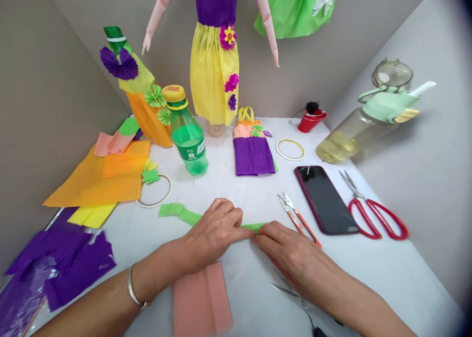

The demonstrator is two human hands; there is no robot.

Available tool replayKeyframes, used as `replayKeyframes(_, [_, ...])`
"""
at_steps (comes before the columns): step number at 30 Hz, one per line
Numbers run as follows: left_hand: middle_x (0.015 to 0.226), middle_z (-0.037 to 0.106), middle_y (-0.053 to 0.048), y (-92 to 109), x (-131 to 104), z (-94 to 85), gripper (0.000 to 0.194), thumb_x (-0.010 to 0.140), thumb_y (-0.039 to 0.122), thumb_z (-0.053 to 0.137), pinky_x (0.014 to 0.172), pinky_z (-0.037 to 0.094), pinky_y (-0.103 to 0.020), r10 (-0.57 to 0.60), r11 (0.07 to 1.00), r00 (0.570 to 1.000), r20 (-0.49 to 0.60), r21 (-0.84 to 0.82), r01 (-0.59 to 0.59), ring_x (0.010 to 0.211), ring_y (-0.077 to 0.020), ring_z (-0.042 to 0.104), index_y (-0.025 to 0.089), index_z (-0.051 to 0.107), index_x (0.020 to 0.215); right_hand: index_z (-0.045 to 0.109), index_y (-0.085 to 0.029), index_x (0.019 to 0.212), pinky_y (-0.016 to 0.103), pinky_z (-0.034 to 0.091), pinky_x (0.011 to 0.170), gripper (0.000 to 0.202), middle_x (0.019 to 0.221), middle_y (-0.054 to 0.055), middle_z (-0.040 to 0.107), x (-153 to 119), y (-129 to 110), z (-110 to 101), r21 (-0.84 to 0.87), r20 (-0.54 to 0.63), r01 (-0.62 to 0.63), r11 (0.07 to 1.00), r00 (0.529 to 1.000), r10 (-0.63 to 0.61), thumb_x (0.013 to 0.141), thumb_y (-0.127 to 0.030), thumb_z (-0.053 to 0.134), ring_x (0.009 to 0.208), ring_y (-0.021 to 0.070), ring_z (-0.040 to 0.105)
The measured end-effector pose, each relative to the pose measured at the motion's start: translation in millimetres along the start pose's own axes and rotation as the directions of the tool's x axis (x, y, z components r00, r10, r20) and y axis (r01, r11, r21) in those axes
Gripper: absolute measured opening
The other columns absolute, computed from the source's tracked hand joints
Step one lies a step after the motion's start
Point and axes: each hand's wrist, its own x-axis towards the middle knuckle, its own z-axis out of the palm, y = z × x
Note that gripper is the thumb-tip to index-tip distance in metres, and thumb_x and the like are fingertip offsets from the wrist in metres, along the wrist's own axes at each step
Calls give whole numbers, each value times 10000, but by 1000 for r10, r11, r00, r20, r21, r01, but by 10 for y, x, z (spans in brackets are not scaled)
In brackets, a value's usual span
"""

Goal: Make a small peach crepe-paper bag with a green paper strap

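A narrow green crepe paper strip [188, 215] lies across the white table, its left part loose and slightly wavy. My left hand [217, 231] is closed over the strip's middle, fingers curled and thumb pointing to the right. Close beside it, my right hand [282, 246] pinches the strip's right end, with the fingers pressed together. The two hands almost meet at the thumbs. Beneath my left wrist lies a folded salmon-pink paper [201, 302]. Partly covered by my right forearm is a pair of scissors with dark handles [306, 310].
Orange thread snips [300, 221], a phone [326, 199] and red-handled scissors [379, 214] lie right. A green bottle [190, 140] and a purple paper bag [254, 155] stand behind. Orange paper [110, 175] and purple scraps [81, 268] are left; a tilted drink bottle [365, 121] is back right.
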Motion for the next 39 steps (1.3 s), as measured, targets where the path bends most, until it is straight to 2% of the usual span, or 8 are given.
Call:
replayKeyframes(4, [872,592,-28,-135,-174,-325,194,982,180,491,834,400,-338,-166,980,986,4,-111,166,873,-173,501,231,644,1090,614,-169,902,303,473,655,242,861,55,574,46,-20,52,-41,34,-41,998,998,43,896,4,445,764,189,551])
replayKeyframes(9, [1129,579,-49,-307,-716,-734,163,902,209,598,892,432,-344,-383,913,917,115,-105,394,1062,-216,495,223,578,1062,599,-193,844,278,450,647,232,820,41,564,72,-35,27,-54,-19,-53,997,998,52,905,-31,444,751,179,553])
replayKeyframes(13, [1166,580,-64,-413,-1012,-698,233,885,105,493,937,411,-388,-394,919,919,22,23,394,1108,-234,489,214,548,1084,590,-188,841,270,413,627,225,807,37,565,116,-68,48,-145,-1,-57,988,998,57,900,-25,446,739,172,555])
replayKeyframes(22, [1003,654,-62,-509,-1075,-669,191,969,142,459,824,412,-361,-238,951,964,-117,171,256,954,-210,523,194,630,901,604,-181,808,325,366,662,186,812,38,615,322,-281,101,-408,97,-173,896,968,231,857,-9,554,735,204,588])
replayKeyframes(28, [947,663,-37,-487,-1387,-760,185,964,243,511,752,421,-314,-344,924,928,-140,124,362,884,-193,549,234,689,914,608,-176,788,370,363,678,220,792,64,637,506,-452,246,-462,-30,-372,805,914,406,972,-248,513,772,261,620])
replayKeyframes(31, [956,665,-38,-481,-1456,-750,168,958,268,531,758,432,-309,-371,914,915,-158,109,390,894,-194,553,237,696,957,590,-181,770,368,352,657,240,764,58,632,517,-439,256,-463,-78,-385,798,915,396,970,-294,522,735,259,621])
replayKeyframes(34, [972,661,-41,-488,-1471,-721,151,950,261,543,775,434,-321,-376,916,915,-148,92,392,915,-202,549,236,691,966,539,-197,701,348,348,631,269,674,26,597,421,-350,142,-459,-113,-356,814,932,345,965,-243,511,632,215,588])
replayKeyframes(39, [994,650,-33,-517,-1497,-696,138,946,251,542,806,428,-337,-379,920,915,-139,50,388,936,-205,554,246,677,975,537,-220,767,288,339,542,157,774,14,601,204,-166,-139,-304,-208,-475,826,879,429,923,-221,526,614,170,547])
